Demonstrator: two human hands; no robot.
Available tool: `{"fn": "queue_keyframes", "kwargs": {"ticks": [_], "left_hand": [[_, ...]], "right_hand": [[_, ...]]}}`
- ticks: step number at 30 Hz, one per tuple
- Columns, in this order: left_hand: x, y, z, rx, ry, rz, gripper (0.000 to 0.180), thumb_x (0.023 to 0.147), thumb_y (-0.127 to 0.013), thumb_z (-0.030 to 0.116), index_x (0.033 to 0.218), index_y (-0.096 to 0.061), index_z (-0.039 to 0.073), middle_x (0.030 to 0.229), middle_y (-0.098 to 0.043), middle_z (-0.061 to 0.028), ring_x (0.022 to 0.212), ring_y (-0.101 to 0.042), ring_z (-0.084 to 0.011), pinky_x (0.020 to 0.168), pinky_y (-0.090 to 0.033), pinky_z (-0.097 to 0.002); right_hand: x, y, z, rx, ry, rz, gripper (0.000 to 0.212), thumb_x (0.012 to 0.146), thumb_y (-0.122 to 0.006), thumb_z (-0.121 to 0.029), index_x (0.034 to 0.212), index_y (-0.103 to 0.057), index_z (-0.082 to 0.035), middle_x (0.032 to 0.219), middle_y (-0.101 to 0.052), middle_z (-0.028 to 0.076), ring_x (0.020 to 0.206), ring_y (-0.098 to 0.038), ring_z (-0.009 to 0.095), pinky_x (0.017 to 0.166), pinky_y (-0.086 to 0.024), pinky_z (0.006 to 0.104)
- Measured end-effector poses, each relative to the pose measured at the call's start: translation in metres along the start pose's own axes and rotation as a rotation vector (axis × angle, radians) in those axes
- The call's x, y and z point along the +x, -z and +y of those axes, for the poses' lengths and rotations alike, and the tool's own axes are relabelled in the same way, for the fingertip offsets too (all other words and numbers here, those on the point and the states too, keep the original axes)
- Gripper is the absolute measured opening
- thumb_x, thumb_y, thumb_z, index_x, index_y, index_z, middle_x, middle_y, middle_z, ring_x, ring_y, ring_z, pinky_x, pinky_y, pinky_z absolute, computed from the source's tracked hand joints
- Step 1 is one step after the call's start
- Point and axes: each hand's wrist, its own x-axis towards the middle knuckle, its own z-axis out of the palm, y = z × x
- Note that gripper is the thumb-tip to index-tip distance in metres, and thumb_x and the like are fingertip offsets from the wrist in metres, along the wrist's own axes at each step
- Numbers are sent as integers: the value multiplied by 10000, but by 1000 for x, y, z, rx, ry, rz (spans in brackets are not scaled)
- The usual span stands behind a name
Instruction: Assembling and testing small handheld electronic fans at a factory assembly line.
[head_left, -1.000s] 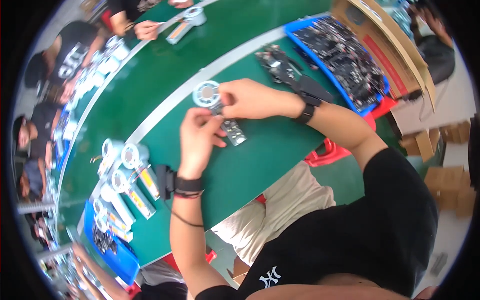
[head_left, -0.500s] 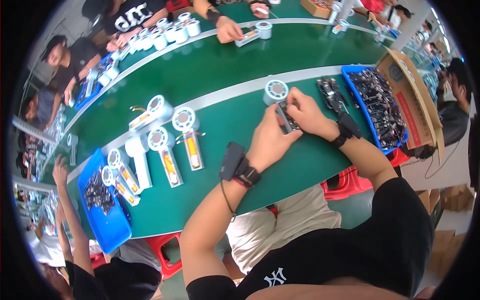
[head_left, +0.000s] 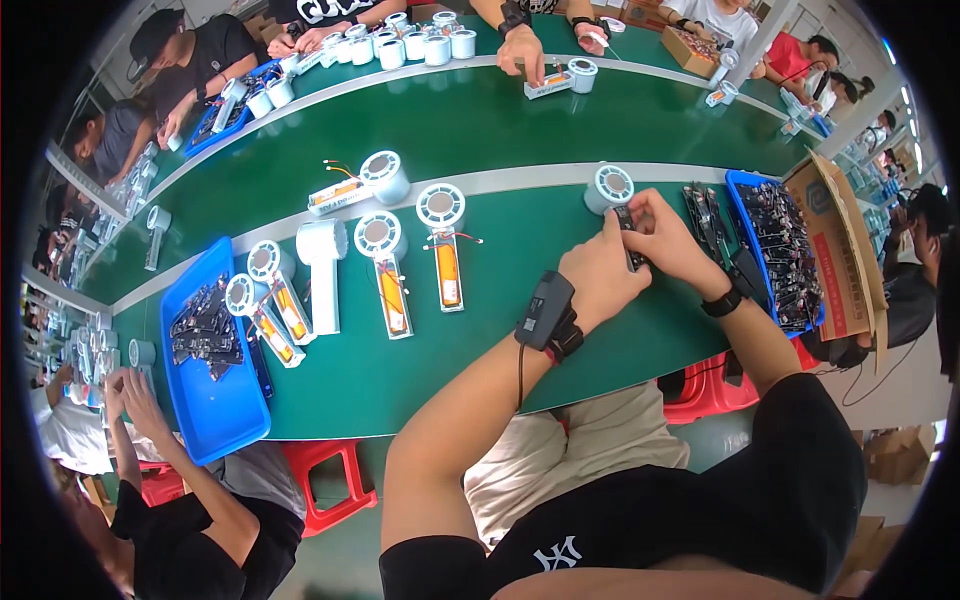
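Evidently, in the head view, our two hands meet over one pale handheld fan housing (head_left: 610,187) above the right part of the green desk (head_left: 500,355). Our left hand (head_left: 603,276) grips its dark-faced handle; our right hand (head_left: 664,236) touches it, but whether it pinches or only presses, we cannot tell. This piece looks partway assembled. Leftward, we see several fan units (head_left: 392,290) with orange batteries exposed, seemingly unfinished, while many black parts (head_left: 782,250) remain in the right-hand blue tray (head_left: 736,196).

The held device (head_left: 610,188) looks smooth plastic, the carton (head_left: 838,258) matt cardboard.
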Motion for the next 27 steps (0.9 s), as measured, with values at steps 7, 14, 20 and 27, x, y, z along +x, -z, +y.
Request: {"fn": "queue_keyframes", "kwargs": {"ticks": [7, 14, 20, 27], "left_hand": [[11, 13, -18, 171, 30, 212, 764, 832, -667, 302, 1404, -377, -113, 1027, -688, -238, 838, -695, -400, 734, -561, -503], [19, 19, -45, -40, -25, 596, 628, 861, -646, 170, 1425, -416, 15, 810, -665, -127, 687, -668, -344, 610, -529, -470], [16, 5, -39, -125, -253, 649, 445, 816, -673, 70, 1234, -522, 42, 725, -612, -94, 613, -628, -305, 563, -512, -410], [2, 0, -33, -165, -698, 596, 151, 742, -673, 0, 852, -589, 60, 697, -591, -81, 577, -608, -286, 526, -497, -376]], "right_hand": [[64, -24, -17, -179, 110, -55, 483, 795, -778, -206, 1151, -534, 10, 951, -656, 128, 813, -668, 220, 733, -545, 330], [146, -82, -55, -190, 171, 54, 543, 797, -784, -164, 1271, -575, -3, 1002, -727, 127, 875, -699, 207, 789, -549, 330], [209, -121, -50, -513, 543, 223, 440, 833, -746, -214, 1206, -595, -38, 1040, -718, 150, 906, -690, 350, 802, -549, 424], [175, -146, -107, -306, 706, 4, 435, 857, -760, -334, 1149, -636, -37, 1025, -653, 168, 885, -668, 325, 775, -543, 395]]}}
